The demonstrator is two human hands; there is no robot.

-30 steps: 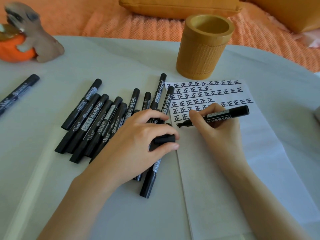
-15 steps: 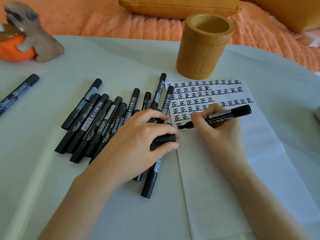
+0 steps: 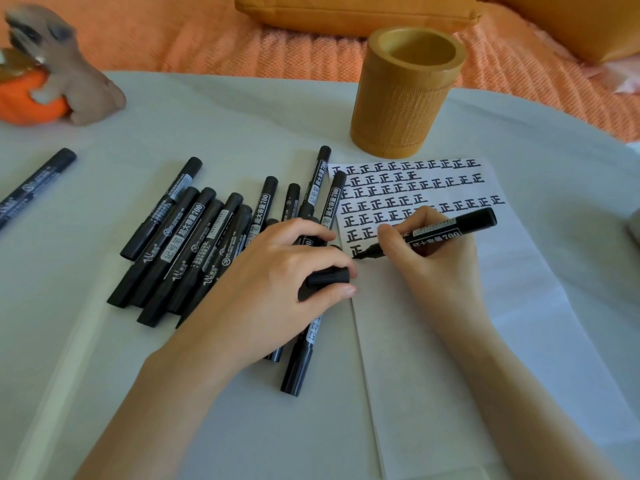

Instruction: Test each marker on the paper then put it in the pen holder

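Observation:
My right hand [image 3: 436,268] grips an uncapped black marker [image 3: 450,230] like a pen, its tip touching the white paper [image 3: 519,271] at the left end of a new row of black characters. My left hand [image 3: 277,282] rests over the pile of capped black markers [image 3: 194,244] and pinches the marker's black cap [image 3: 329,276] between thumb and fingers. The tan cylindrical pen holder [image 3: 405,98] stands upright beyond the paper, with nothing visible in it.
One more black marker [image 3: 34,185] lies apart at the far left. A plush toy with an orange ball [image 3: 52,74] sits at the back left. Orange fabric and yellow cushions [image 3: 346,12] lie beyond the table's far edge. A grey object [image 3: 635,226] shows at the right edge.
The marker tip has shifted slightly left and down, adding strokes to a new character on the paper. My left hand has stayed still with the cap.

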